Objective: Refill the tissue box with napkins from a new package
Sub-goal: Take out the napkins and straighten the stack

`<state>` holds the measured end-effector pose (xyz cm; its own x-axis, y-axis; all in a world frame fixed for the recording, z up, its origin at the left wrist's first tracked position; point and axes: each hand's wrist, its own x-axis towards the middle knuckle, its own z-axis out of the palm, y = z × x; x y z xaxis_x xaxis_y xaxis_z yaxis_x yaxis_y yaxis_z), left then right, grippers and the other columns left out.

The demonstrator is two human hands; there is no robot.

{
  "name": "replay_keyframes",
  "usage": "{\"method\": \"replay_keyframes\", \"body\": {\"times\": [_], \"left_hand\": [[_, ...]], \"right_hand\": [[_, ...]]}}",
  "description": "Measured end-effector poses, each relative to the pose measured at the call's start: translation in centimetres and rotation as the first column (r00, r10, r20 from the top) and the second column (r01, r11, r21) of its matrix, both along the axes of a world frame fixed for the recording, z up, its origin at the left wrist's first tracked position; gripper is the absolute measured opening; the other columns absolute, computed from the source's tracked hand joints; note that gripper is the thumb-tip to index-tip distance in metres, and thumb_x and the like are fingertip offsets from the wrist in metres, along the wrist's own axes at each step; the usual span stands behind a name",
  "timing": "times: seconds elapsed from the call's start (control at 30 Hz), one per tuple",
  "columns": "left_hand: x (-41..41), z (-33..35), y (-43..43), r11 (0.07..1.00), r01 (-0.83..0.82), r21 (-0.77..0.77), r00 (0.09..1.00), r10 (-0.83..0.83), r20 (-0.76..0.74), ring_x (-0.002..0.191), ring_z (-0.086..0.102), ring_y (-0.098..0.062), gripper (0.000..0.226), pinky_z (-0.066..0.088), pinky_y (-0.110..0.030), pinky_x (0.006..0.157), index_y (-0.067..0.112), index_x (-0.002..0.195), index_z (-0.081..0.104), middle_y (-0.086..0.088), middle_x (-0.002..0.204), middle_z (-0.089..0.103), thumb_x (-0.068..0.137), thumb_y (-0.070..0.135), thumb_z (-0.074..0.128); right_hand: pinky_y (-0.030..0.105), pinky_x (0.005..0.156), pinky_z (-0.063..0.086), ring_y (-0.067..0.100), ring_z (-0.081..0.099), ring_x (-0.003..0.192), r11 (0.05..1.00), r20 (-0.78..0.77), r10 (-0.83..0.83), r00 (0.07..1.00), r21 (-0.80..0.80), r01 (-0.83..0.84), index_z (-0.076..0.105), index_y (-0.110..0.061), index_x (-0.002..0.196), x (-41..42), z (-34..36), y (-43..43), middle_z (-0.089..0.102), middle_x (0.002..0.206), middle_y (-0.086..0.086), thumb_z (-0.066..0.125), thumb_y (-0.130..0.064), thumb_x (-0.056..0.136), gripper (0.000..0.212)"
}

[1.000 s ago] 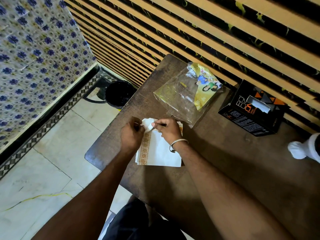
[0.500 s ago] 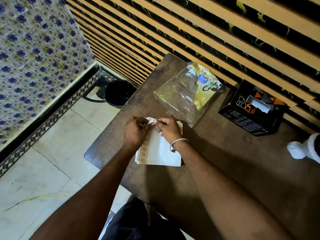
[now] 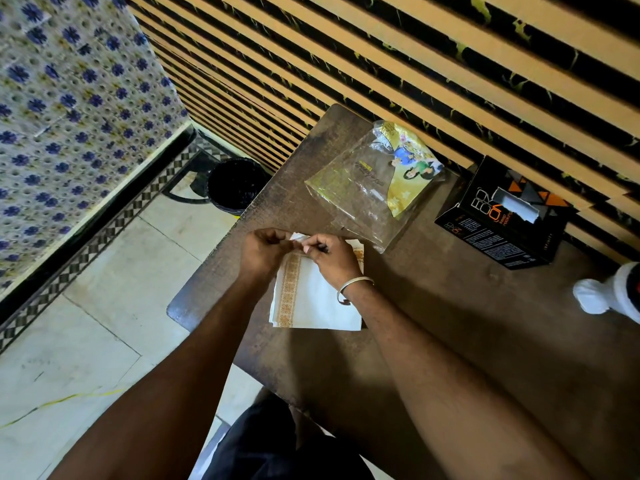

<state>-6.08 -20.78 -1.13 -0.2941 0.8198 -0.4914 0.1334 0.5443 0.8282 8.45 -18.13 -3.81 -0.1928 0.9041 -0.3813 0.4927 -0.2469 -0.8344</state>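
A stack of white napkins [image 3: 313,301] with an orange patterned border lies near the left edge of the dark wooden table [image 3: 450,323]. My left hand [image 3: 261,252] and my right hand [image 3: 330,259] meet at the stack's far edge, and both pinch a small fold of napkin there. The clear plastic napkin package [image 3: 367,188] with a yellow printed label lies flat and empty beyond the hands. A black tissue box [image 3: 502,220] with orange print stands to the right against the wall, white tissue showing in its top slot.
A black waste bin [image 3: 233,185] stands on the tiled floor just left of the table's far corner. A slatted wall runs behind the table. A white object [image 3: 602,294] pokes in at the right edge. My dark-clothed legs are below the table's near edge.
The crumpled white napkin corner held up between my hands has been pressed down to the stack. My left hand has moved right, closer to my right hand.
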Motion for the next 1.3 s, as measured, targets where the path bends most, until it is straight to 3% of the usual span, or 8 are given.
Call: {"method": "replay_keyframes", "body": {"times": [0.23,0.33,0.47,0.63,0.77,0.87,1.03,1.3], "left_hand": [[-0.3,0.4,0.0,0.999,-0.033,-0.04,0.997,0.035,0.069,0.067,0.073,-0.037,0.009,0.055,-0.037,0.046,0.004,0.088,0.073,-0.019,0.083,0.076,0.089,0.014,0.072],[-0.5,-0.3,0.3,0.998,-0.019,-0.064,0.999,0.017,-0.034,0.069,0.076,-0.031,0.009,0.061,-0.053,0.056,0.008,0.088,0.073,-0.01,0.081,0.077,0.088,0.017,0.073],[-0.9,-1.1,0.6,0.999,0.014,-0.051,0.993,-0.02,-0.116,0.079,0.075,-0.022,0.004,0.062,-0.047,0.076,0.016,0.086,0.071,-0.002,0.085,0.076,0.087,0.018,0.073],[-0.8,-1.6,0.5,0.997,0.064,-0.034,0.982,-0.069,-0.178,0.085,0.074,-0.022,0.002,0.061,-0.041,0.075,0.017,0.09,0.07,-0.001,0.089,0.076,0.089,0.018,0.071],[-0.4,-1.0,-0.3,0.973,0.199,0.115,0.896,-0.132,-0.425,0.109,0.065,-0.019,0.037,0.049,-0.029,0.089,0.016,0.127,0.06,-0.006,0.127,0.066,0.091,0.018,0.067],[0.7,-0.7,-1.8,0.905,0.36,0.228,0.787,-0.163,-0.595,0.137,0.043,-0.023,0.054,0.034,-0.039,0.111,0.016,0.15,0.039,-0.006,0.155,0.04,0.1,0.028,0.055],[2.7,-3.3,-5.1,0.951,0.287,0.119,0.816,-0.177,-0.551,0.155,0.008,-0.024,0.072,0.013,-0.041,0.125,0.008,0.159,0.01,-0.011,0.167,0.01,0.103,0.04,0.043],[3.6,-3.6,-4.7,0.943,0.322,0.089,0.888,-0.268,-0.375,0.15,0.025,-0.038,0.069,0.024,-0.052,0.12,0.009,0.158,-0.001,-0.017,0.164,0.02,0.104,0.027,0.039]], "right_hand": [[0.04,0.084,0.056,0.013,0.063,0.079,0.999,0.035,0.038,0.999,0.038,-0.039,0.073,-0.015,0.09,-0.2,-0.6,-0.3,0.067,0.08,-0.009,0.065,0.0,0.081,0.019],[0.038,0.083,0.053,0.014,0.059,0.079,0.998,0.04,0.056,0.998,0.028,-0.057,0.072,-0.015,0.098,0.0,-0.4,-0.5,0.059,0.076,-0.009,0.066,0.003,0.08,0.027],[0.03,0.078,0.049,0.011,0.054,0.074,0.996,0.046,0.086,0.995,0.032,-0.088,0.069,-0.017,0.107,0.1,0.1,-0.8,0.055,0.079,-0.009,0.069,0.0,0.081,0.031],[0.025,0.073,0.044,0.008,0.045,0.068,0.992,0.079,0.119,0.99,0.044,-0.122,0.067,-0.015,0.114,0.1,0.5,-1.2,0.053,0.088,-0.003,0.072,0.002,0.077,0.041],[0.029,0.084,0.046,0.015,0.056,0.09,0.93,0.276,0.006,0.961,0.352,-0.107,0.066,-0.021,0.112,0.5,2.0,-1.9,0.056,0.106,-0.001,0.064,-0.006,0.079,0.036],[0.037,0.097,0.039,0.02,0.048,0.121,0.82,0.472,-0.236,0.85,0.566,-0.087,0.058,-0.031,0.124,1.9,2.9,-3.0,0.05,0.13,-0.001,0.06,-0.022,0.081,0.045],[0.048,0.115,0.028,0.031,0.027,0.144,0.881,0.386,-0.428,0.817,0.379,0.283,0.036,-0.017,0.147,4.5,0.9,-5.2,0.029,0.155,0.012,0.059,-0.019,0.087,0.065],[0.031,0.118,0.023,0.023,0.024,0.148,0.947,0.217,-0.319,0.923,0.096,0.305,0.009,-0.015,0.156,3.8,1.0,-8.1,0.02,0.162,0.008,0.052,0.003,0.088,0.083]]}}
